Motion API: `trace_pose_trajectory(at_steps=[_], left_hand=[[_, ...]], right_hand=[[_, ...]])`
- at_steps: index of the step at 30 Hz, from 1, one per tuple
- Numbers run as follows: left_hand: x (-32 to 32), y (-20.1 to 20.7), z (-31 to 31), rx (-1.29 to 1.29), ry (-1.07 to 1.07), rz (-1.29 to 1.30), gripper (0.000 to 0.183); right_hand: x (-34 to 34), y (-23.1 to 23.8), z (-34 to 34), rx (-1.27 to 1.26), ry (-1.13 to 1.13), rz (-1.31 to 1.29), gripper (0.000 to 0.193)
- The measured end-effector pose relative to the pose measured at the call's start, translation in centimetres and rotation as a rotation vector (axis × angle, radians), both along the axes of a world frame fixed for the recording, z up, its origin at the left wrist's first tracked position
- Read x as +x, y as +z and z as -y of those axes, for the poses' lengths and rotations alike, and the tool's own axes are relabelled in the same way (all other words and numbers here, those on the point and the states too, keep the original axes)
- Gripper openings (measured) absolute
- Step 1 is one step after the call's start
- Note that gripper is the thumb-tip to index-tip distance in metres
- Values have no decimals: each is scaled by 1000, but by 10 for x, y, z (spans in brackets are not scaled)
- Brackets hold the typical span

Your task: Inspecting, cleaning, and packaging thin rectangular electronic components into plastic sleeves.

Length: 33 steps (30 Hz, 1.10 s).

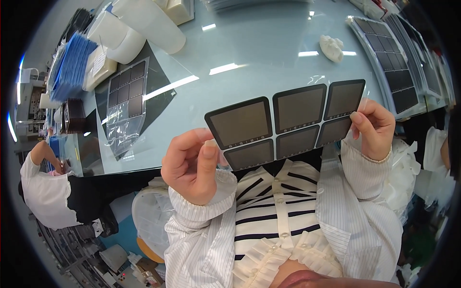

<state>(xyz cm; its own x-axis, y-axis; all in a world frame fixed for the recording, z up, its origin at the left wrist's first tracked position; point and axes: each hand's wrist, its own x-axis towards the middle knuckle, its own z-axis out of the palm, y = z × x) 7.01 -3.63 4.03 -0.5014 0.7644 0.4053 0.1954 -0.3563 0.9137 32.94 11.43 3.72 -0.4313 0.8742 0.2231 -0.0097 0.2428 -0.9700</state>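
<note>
A thin clear film sheet of dark, black-bordered panels [297, 111] is held up in front of my chest, tilted, its right end higher. The panels sit in two rows of three, with small markings along their edges. My left hand [194, 165] pinches the sheet's left edge between thumb and fingers. At the opposite edge, my right hand [373, 126] grips it the same way, thumb on the near face. Some of the fingers are hidden behind the film.
On the glass-topped table [230, 91] lie a similar panel sheet [127, 93] at left and stacked panel sheets [386, 60] at right. A crumpled white wad [332, 48] lies toward the back. White rolls [151, 26] and a blue stack [72, 65] stand far left. Another person [50, 199] works at left.
</note>
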Motion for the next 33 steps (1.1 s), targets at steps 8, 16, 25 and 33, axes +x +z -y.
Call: trace_pose_trajectory(at_steps=[8,16,25,33], left_hand=[[0,9,-4,-39,16,83,14],[-14,16,-17,-60,75,79,15],[-16,22,-22,-72,67,81,16],[-23,31,-25,-45,43,57,20]], right_hand=[[-4,4,2,-64,15,-106,7],[-21,17,-4,1,-24,-92,10],[-22,15,-6,-25,-63,-145,9],[-29,16,-10,3,-59,-234,11]])
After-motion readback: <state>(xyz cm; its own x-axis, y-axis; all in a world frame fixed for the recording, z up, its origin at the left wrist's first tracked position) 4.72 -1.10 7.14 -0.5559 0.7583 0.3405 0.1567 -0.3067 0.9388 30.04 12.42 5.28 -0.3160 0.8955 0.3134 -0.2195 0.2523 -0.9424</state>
